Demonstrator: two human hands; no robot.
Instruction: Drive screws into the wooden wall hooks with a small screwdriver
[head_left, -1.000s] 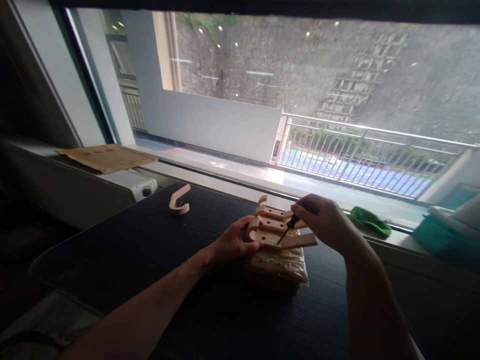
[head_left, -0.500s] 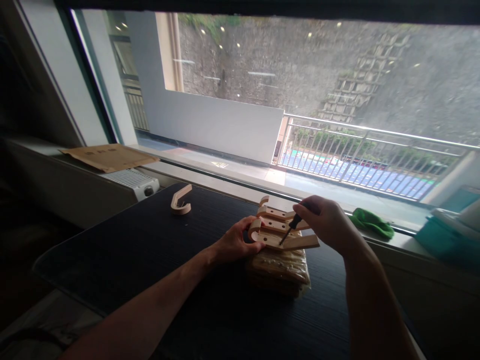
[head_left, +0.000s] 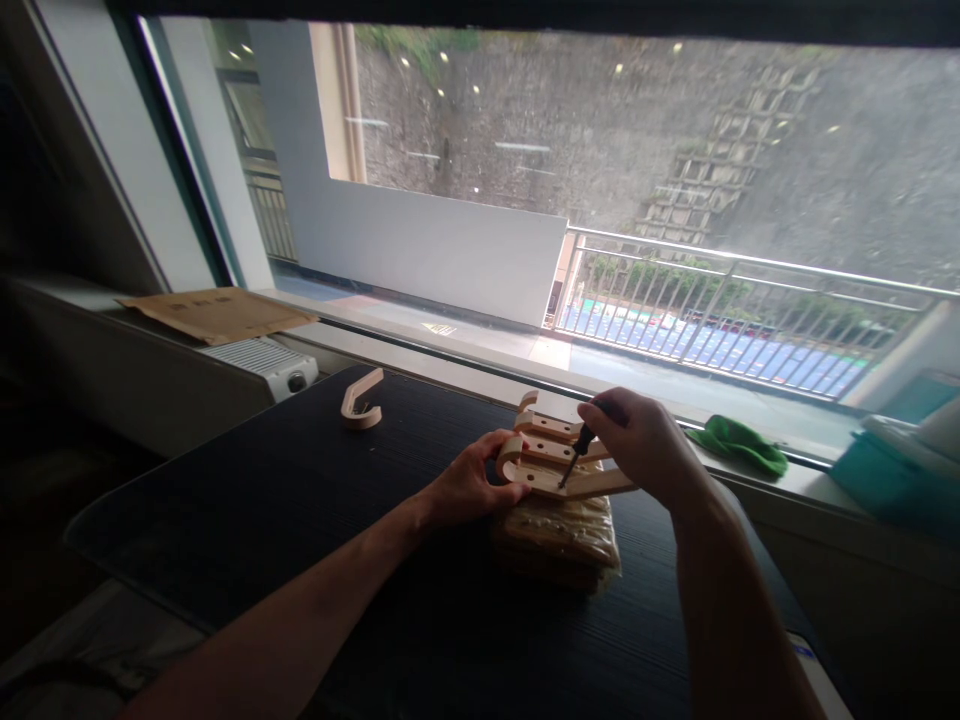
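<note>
A pale wooden hook with a curled left end and a straight, slanting right arm point(head_left: 541, 482) lies on top of a stack wrapped in clear, wrinkled plastic point(head_left: 562, 540), its flat middle facing up and showing one dark round hole. Near the base of the slanting arm, the tip of a slim screwdriver with a black handle and metal shaft point(head_left: 583, 441) meets the wood, leaning up to the right. The right hand point(head_left: 637, 435) pinches the handle, wrist bent and forearm dropping toward the bottom edge. The left hand point(head_left: 472, 478) reaches in flat from the lower left and clasps the curled end, thumb along the front. Just behind stand two matching wooden hooks point(head_left: 546, 450), each with dark holes. A fourth pale wooden hook point(head_left: 351, 408) rests well apart at the left on the black, grained tabletop point(head_left: 262, 490), with small bits, too tiny to identify, inside its curl. Beyond the table, a brown paper envelope point(head_left: 225, 318) bears dark printed characters, too blurred to read; a crumpled green cloth point(head_left: 739, 445) lies on the right of the windowsill, near a teal container point(head_left: 870, 472).
</note>
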